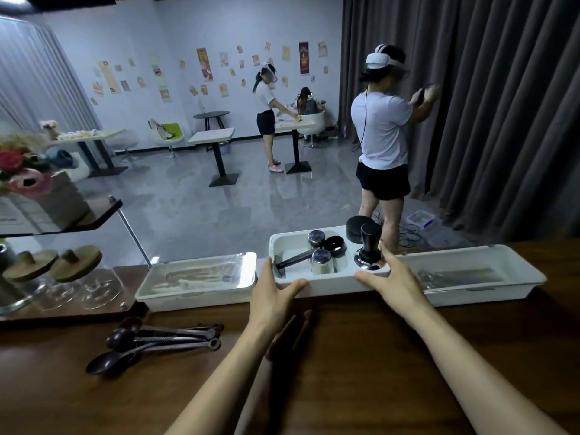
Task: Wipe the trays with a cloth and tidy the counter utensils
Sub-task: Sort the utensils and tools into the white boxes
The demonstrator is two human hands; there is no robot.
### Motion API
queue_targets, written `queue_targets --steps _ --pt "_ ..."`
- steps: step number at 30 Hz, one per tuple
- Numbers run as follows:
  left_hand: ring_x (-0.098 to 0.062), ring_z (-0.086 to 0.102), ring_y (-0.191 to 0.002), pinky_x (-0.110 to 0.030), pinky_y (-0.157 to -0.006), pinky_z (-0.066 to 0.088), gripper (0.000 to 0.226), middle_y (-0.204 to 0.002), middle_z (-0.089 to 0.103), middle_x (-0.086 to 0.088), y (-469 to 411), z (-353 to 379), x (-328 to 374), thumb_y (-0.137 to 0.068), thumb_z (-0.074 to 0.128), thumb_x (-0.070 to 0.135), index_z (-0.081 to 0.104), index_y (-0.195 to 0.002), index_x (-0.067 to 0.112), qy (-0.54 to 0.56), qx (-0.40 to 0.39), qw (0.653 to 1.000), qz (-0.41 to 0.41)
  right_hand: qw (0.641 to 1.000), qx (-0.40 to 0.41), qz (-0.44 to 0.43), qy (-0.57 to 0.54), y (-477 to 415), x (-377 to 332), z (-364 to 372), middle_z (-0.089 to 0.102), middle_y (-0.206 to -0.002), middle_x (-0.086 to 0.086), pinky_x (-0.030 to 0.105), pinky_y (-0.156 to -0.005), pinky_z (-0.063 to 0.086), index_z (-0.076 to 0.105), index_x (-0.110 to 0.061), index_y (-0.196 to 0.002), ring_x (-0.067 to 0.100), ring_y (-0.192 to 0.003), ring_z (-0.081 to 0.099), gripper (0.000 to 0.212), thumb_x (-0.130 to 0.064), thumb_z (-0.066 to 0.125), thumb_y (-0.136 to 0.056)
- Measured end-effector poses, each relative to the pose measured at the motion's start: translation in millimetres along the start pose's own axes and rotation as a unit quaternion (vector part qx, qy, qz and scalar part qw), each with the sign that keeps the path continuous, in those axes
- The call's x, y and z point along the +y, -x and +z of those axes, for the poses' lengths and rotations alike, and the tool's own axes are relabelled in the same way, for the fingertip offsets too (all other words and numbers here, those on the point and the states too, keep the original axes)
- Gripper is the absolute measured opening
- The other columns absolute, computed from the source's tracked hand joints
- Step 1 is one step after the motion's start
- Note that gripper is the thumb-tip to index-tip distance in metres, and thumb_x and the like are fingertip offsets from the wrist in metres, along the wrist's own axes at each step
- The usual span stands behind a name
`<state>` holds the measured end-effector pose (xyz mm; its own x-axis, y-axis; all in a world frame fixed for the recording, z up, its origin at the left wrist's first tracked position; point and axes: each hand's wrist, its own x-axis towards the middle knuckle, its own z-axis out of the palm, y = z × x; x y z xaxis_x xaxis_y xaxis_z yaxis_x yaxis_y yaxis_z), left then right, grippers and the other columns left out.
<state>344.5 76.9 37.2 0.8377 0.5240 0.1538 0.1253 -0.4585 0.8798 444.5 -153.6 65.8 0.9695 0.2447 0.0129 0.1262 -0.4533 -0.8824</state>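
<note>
A white open tray (326, 285) stands at the counter's far edge with a black tamper (369, 246), metal cups (321, 260) and a dark-handled tool (293, 261) in it. My left hand (272, 291) grips its left end, thumb along the front wall and fingers up the side. My right hand (396, 274) holds the right end, thumb on the front rim and fingers over the top. A lidded white tray (197, 277) sits to the left and a longer lidded tray (470, 274) to the right. No cloth is in view.
Several dark measuring spoons (157, 340) lie on the brown wooden counter (361, 372) at the left. Glass jars with wooden lids (53, 268) stand under a shelf at far left. Beyond the counter, people work at café tables and a grey curtain hangs at right.
</note>
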Motion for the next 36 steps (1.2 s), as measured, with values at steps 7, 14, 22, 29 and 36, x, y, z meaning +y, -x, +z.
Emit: queue_targets --steps 7,14,22,29,36 --pt "0.007 0.064 -0.099 -0.037 -0.097 0.052 0.057 -0.112 0.068 0.026 -2.8 16.0 -21.0 -0.076 0.077 0.049 0.049 -0.126 0.047 0.006 -0.008 0.999 -0.045 0.998 -0.02 0.016 -0.053 -11.2 15.4 15.8 0.035 -0.157 -0.006 0.019 -0.103 0.023 0.026 -0.025 -0.157 0.013 -0.144 0.029 0.092 -0.025 0.08 -0.083" --pt "-0.004 0.048 -0.122 -0.029 -0.104 0.04 0.087 -0.135 0.05 0.015 -0.9 24.1 -26.2 -0.084 0.082 0.038 0.033 -0.155 0.029 0.049 -0.018 0.995 -0.085 0.998 -0.033 0.026 -0.051 -15.1 25.5 20.8 0.036 -0.156 -0.003 0.016 -0.101 0.022 0.027 -0.024 -0.157 0.015 -0.145 0.029 0.089 -0.023 0.079 -0.084" --pt "-0.007 0.07 -0.08 -0.038 -0.085 0.057 0.043 -0.09 0.073 0.013 13.8 17.7 -29.1 -0.078 0.078 0.045 0.047 -0.109 0.043 -0.017 -0.015 0.995 -0.096 0.997 -0.039 0.036 -0.048 -2.8 42.2 25.8 0.036 -0.157 -0.004 0.029 -0.115 0.021 0.025 -0.027 -0.157 0.018 -0.146 0.028 0.094 -0.035 0.08 -0.082" --pt "0.019 0.056 -0.069 -0.001 -0.062 0.039 0.054 -0.089 0.058 0.026 34.6 10.7 -21.6 -0.089 0.078 0.031 0.042 -0.128 0.039 -0.048 -0.026 0.994 -0.092 0.999 -0.03 0.026 -0.034 14.3 54.0 28.0 0.033 -0.159 -0.006 0.04 -0.121 0.022 0.025 -0.036 -0.156 0.017 -0.148 0.025 0.097 -0.052 0.079 -0.078" --pt "0.002 0.064 -0.087 -0.023 -0.079 0.046 0.058 -0.102 0.068 0.014 37.1 9.8 -18.4 -0.088 0.076 0.041 0.043 -0.135 0.035 -0.069 -0.031 0.994 -0.08 0.999 -0.034 0.015 -0.01 23.4 47.6 26.1 0.024 -0.162 0.003 0.033 -0.118 0.014 0.021 -0.024 -0.158 0.022 -0.15 0.016 0.087 -0.039 0.072 -0.089"
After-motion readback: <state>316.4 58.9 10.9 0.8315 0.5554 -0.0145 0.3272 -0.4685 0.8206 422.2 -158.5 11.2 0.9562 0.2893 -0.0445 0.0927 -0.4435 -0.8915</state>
